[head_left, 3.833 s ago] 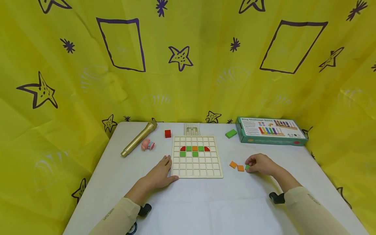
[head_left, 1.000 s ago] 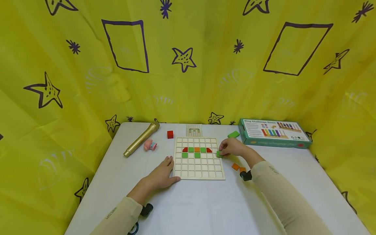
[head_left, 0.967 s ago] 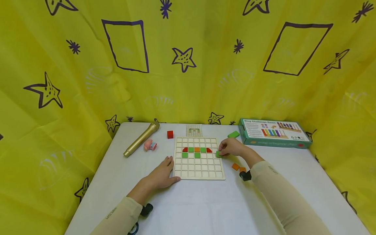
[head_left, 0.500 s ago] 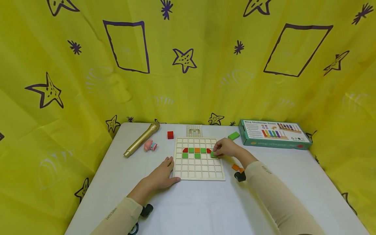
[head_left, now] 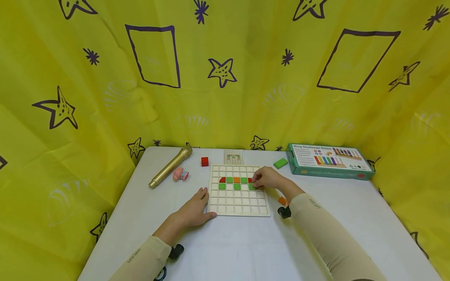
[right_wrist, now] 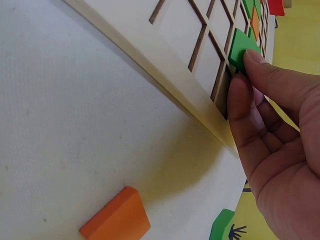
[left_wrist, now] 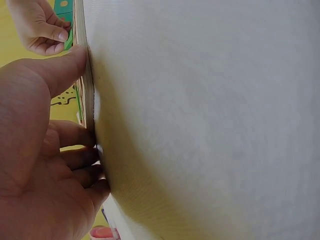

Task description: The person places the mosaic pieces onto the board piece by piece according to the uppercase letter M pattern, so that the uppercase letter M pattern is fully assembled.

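Observation:
A pale wooden grid board lies on the white table, with red, green and orange tiles set in two of its rows. My right hand pinches a green square tile between thumb and fingers, close over the board's right part, just below the red rounded tile. One edge of that tile is tilted up in the right wrist view. My left hand rests at the board's left edge, fingers along the side and thumb at the near corner. In the left wrist view its fingertips touch the table beside the board.
An orange tile lies right of the board, partly behind the right sleeve. Behind the board is a small pattern card. Around it lie a red cube, a pink figurine, a gold microphone, a green block and a game box.
My right hand has picked up the green tile from beside the orange tiles and carried it left, over the board's right edge to near the second tile row. My left hand stays at the board.

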{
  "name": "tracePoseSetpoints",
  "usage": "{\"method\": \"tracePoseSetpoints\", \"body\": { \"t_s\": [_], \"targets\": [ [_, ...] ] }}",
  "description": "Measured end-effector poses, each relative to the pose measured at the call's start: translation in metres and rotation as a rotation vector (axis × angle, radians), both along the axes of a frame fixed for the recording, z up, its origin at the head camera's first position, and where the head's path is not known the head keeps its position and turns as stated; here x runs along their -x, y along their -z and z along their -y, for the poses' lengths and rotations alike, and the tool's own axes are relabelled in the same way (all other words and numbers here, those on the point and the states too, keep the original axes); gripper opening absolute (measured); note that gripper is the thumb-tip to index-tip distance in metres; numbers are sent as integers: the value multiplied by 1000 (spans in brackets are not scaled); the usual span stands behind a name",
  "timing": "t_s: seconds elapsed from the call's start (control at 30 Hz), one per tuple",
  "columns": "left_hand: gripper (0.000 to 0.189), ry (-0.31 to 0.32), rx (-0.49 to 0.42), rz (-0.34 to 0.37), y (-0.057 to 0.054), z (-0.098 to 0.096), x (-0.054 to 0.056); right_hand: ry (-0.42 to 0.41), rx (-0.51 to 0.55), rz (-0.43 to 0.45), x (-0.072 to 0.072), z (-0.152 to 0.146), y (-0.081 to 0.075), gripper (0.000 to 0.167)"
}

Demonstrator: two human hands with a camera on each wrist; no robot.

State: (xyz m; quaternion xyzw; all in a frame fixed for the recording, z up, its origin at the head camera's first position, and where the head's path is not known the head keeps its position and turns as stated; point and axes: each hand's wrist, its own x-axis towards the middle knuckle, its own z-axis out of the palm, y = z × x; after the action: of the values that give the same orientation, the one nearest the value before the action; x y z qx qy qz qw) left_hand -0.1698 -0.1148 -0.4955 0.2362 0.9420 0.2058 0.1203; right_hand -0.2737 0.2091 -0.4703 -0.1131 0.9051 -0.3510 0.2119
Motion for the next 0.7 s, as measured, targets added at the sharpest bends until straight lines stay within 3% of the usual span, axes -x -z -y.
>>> {"method": "tracePoseSetpoints", "body": {
  "t_s": [0.7],
  "targets": [
    [87,-3,21,-5,2,-1,1,16,-14,6,-4,3,6,6]
  ]
}}
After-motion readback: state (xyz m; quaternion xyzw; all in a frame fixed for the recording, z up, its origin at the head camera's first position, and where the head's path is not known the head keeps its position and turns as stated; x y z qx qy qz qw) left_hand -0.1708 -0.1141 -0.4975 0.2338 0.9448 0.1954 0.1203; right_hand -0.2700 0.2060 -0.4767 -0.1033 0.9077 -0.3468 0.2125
